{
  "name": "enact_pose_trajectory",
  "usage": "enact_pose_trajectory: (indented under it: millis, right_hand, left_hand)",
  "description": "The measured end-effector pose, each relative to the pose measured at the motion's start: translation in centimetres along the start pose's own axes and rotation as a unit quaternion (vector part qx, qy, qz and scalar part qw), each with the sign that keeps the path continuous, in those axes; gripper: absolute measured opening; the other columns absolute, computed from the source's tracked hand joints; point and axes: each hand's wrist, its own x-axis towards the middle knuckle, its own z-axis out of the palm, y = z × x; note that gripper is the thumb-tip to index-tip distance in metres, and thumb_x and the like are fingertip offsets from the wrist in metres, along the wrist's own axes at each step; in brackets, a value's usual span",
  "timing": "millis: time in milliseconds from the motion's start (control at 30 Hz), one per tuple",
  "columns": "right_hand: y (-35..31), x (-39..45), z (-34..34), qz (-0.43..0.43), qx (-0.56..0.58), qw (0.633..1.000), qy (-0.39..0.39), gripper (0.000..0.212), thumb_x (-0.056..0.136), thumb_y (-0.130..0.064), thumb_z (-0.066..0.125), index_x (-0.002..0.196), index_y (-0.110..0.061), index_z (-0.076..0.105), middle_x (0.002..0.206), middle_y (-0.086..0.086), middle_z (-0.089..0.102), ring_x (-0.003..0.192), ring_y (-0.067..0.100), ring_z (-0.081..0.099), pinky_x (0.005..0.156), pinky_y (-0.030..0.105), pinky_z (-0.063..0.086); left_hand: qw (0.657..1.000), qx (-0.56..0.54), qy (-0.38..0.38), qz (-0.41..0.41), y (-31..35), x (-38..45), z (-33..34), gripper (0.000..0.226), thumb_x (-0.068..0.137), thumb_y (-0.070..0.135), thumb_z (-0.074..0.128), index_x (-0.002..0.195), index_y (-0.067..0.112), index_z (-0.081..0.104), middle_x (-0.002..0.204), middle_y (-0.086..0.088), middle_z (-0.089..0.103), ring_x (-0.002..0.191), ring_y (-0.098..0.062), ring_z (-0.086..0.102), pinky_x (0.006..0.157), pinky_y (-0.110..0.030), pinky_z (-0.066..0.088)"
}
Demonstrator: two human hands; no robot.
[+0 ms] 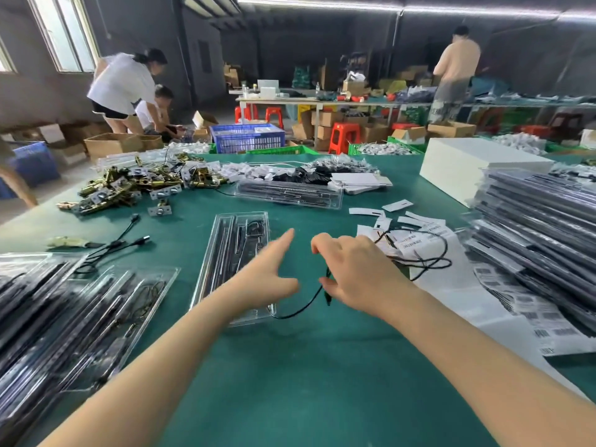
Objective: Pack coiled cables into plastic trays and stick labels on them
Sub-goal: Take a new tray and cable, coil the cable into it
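A black cable (pixel 301 309) is pinched by the right hand (pixel 356 274) beside the tray (pixel 237 250), under the open left hand (pixel 269 274). Coiling it into the tray seems next.

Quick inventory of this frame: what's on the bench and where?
open plastic tray: one, clear, centre of the green table, under the left hand
black cable: one, runs from the tray's near end up to the right hand
second tray: one, clear, lying crosswise further back
filled trays: a pile, near left
stacked trays: a tall stack, right
label sheets: white with barcodes, right of the hands
brass hardware: a heap, far left
white box: one, far right
left hand: fingers straight, over the tray
right hand: pinches the cable
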Motion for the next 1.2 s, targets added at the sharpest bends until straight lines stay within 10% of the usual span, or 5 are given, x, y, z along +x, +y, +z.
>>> enact_pose_trajectory:
  millis: [200, 467, 667, 867, 1200]
  right_hand:
    - [1.5, -0.2, -0.1, -0.033, 0.078, 0.996, 0.018, 0.044, 0.084, -0.008, 0.061, 0.125, -0.015, 0.048, 0.108, 0.004, 0.057, 0.099, 0.028, 0.050, 0.087, 0.039, 0.037]
    - [9.0, -4.1, 1.3, 0.247, 0.020, 0.969, 0.006, 0.060, 0.082, -0.042, 0.069, 0.134, -0.026, 0.043, 0.131, 0.002, 0.054, 0.117, 0.024, 0.052, 0.090, 0.035, 0.044]
    - [10.7, -6.2, 3.8, 0.201, 0.236, 0.942, -0.131, 0.078, 0.071, -0.050, 0.080, 0.138, -0.038, 0.043, 0.138, -0.009, 0.049, 0.111, 0.002, 0.047, 0.092, 0.020, 0.034]
    - [10.1, -6.0, 6.0, 0.240, 0.220, 0.946, -0.013, 0.076, 0.083, -0.034, 0.073, 0.148, -0.031, 0.033, 0.146, -0.005, 0.038, 0.116, 0.016, 0.051, 0.097, 0.030, 0.043]
    - [10.7, -5.5, 4.8, 0.319, 0.428, 0.837, 0.122, 0.011, 0.083, -0.028, 0.075, 0.083, -0.017, 0.073, 0.070, -0.006, 0.073, 0.072, 0.010, 0.067, 0.075, 0.023, 0.049]
  left_hand:
    - [0.990, -0.131, -0.016, 0.054, 1.5, 0.5, 4.5, 0.018, 0.094, 0.012, 0.056, 0.096, 0.029, 0.060, 0.080, 0.006, 0.065, 0.075, -0.012, 0.064, 0.079, -0.033, 0.054]
    - [0.911, -0.406, 0.046, -0.048, 1.3, 0.4, 7.8, 0.018, 0.103, 0.018, 0.043, 0.095, 0.020, 0.059, 0.071, 0.007, 0.058, 0.067, -0.016, 0.070, 0.061, -0.027, 0.053]
    - [0.882, -0.470, -0.016, -0.047, 3.1, 0.3, 8.6, 0.018, 0.103, 0.020, 0.043, 0.099, 0.022, 0.061, 0.070, 0.008, 0.057, 0.067, -0.016, 0.070, 0.059, -0.026, 0.054]
    - [0.853, -0.511, -0.106, 0.001, 4.0, -0.2, 7.4, 0.024, 0.101, 0.022, 0.044, 0.106, 0.026, 0.066, 0.069, 0.008, 0.054, 0.059, -0.013, 0.062, 0.056, -0.023, 0.050]
    - [0.802, -0.592, 0.030, -0.072, 2.3, 0.9, 3.5, 0.022, 0.098, 0.026, 0.051, 0.111, 0.017, 0.068, 0.072, 0.000, 0.068, 0.050, -0.012, 0.057, 0.050, -0.021, 0.049]
